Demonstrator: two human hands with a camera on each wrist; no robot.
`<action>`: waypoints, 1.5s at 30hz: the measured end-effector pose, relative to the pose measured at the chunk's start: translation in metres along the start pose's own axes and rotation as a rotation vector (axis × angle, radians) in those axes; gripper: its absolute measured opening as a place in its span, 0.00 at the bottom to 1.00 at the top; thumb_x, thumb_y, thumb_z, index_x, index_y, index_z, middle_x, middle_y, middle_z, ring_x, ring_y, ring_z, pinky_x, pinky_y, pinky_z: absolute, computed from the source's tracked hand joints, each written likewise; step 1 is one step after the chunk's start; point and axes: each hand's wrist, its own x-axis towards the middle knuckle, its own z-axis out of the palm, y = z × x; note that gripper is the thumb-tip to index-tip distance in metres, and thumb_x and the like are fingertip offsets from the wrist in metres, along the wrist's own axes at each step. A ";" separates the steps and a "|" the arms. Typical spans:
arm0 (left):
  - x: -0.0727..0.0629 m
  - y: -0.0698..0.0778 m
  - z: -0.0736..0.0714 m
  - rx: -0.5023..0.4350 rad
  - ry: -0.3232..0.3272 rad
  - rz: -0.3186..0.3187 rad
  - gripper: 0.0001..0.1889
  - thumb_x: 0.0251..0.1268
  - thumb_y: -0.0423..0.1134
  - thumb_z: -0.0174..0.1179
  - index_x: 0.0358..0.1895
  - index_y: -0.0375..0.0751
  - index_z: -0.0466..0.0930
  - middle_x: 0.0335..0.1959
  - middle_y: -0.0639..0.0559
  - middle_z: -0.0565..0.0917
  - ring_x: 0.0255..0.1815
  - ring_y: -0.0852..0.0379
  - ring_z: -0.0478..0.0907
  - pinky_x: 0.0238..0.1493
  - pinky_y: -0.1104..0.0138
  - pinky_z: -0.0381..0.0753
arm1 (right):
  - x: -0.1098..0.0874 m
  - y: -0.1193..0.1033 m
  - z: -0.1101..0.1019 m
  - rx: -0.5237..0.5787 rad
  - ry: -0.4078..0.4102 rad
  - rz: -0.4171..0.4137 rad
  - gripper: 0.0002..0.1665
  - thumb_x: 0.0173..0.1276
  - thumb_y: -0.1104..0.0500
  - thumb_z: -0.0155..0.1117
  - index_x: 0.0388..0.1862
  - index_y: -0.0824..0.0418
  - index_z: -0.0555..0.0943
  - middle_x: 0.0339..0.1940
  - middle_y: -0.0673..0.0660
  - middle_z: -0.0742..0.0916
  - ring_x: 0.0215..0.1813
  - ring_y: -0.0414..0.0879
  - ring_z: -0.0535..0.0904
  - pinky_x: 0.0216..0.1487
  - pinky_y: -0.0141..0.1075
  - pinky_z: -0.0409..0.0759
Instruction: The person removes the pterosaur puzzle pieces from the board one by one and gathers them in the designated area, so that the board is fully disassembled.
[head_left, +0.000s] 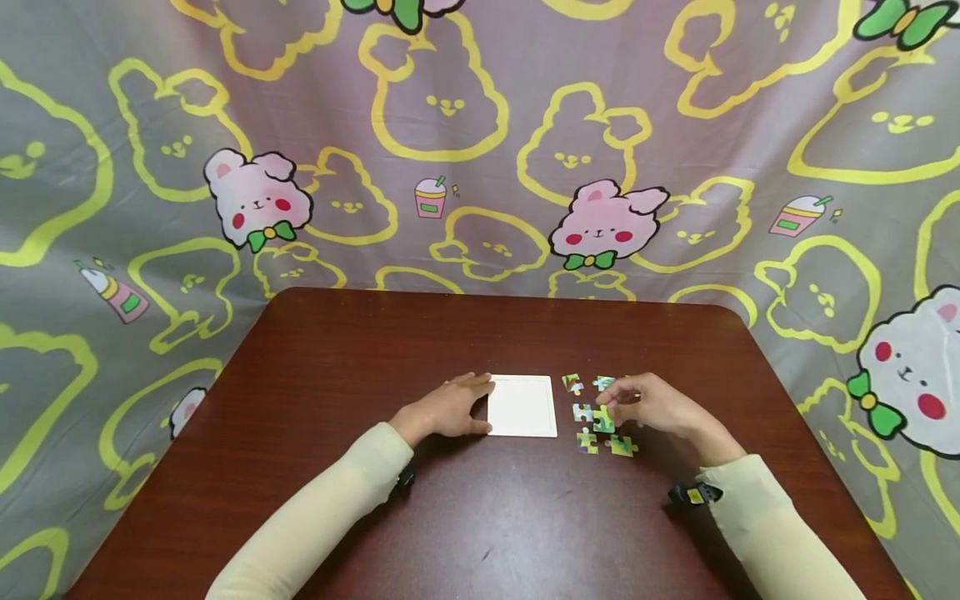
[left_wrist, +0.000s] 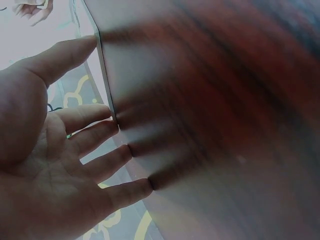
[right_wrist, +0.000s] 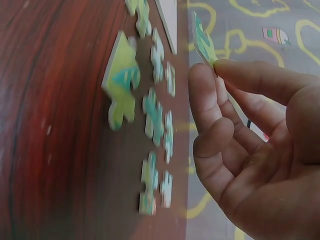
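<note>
A white square puzzle board [head_left: 522,406] lies flat on the brown table. At its left edge rests my left hand [head_left: 450,406], thumb and fingers spread. In the left wrist view the thumb and some of the fingertips touch the board's edge [left_wrist: 106,82]. My right hand [head_left: 663,407] pinches a yellow-green jigsaw piece [right_wrist: 201,37] between thumb and forefinger, raised above the table. Below and around that hand lie several loose jigsaw pieces, among them a green one [right_wrist: 121,82] with a teal patch and a bottom one [head_left: 587,442].
The dark reddish-brown table [head_left: 375,333] reaches back to a grey curtain [head_left: 480,167] with yellow cartoon outlines. Other loose pieces [head_left: 573,384] lie just right of the board. A black wrist strap [head_left: 695,494] sits at the right sleeve.
</note>
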 end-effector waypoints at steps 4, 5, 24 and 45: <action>0.001 -0.001 0.001 -0.002 0.001 0.008 0.40 0.67 0.53 0.64 0.77 0.42 0.60 0.81 0.47 0.56 0.82 0.42 0.51 0.77 0.42 0.57 | -0.007 0.008 -0.007 -0.001 -0.009 0.024 0.11 0.70 0.63 0.63 0.49 0.62 0.85 0.31 0.56 0.86 0.35 0.54 0.82 0.28 0.38 0.77; 0.001 -0.001 0.002 0.000 -0.001 0.008 0.40 0.67 0.53 0.63 0.78 0.42 0.60 0.81 0.47 0.56 0.82 0.42 0.50 0.77 0.42 0.57 | -0.009 0.010 -0.009 -0.003 -0.007 0.033 0.11 0.70 0.63 0.63 0.49 0.62 0.85 0.31 0.56 0.86 0.35 0.54 0.82 0.29 0.39 0.78; 0.001 -0.001 0.000 -0.004 -0.009 -0.011 0.40 0.68 0.53 0.63 0.78 0.43 0.59 0.82 0.49 0.55 0.83 0.43 0.49 0.78 0.43 0.56 | -0.030 0.041 -0.024 0.013 -0.046 0.073 0.10 0.69 0.63 0.63 0.48 0.63 0.84 0.34 0.56 0.86 0.34 0.47 0.83 0.27 0.37 0.76; 0.000 -0.003 0.002 0.030 -0.002 -0.010 0.40 0.68 0.55 0.62 0.78 0.45 0.60 0.82 0.50 0.56 0.83 0.44 0.51 0.78 0.45 0.58 | -0.034 0.045 -0.025 -0.009 -0.080 0.110 0.12 0.66 0.69 0.59 0.46 0.64 0.85 0.31 0.54 0.85 0.30 0.45 0.78 0.22 0.32 0.69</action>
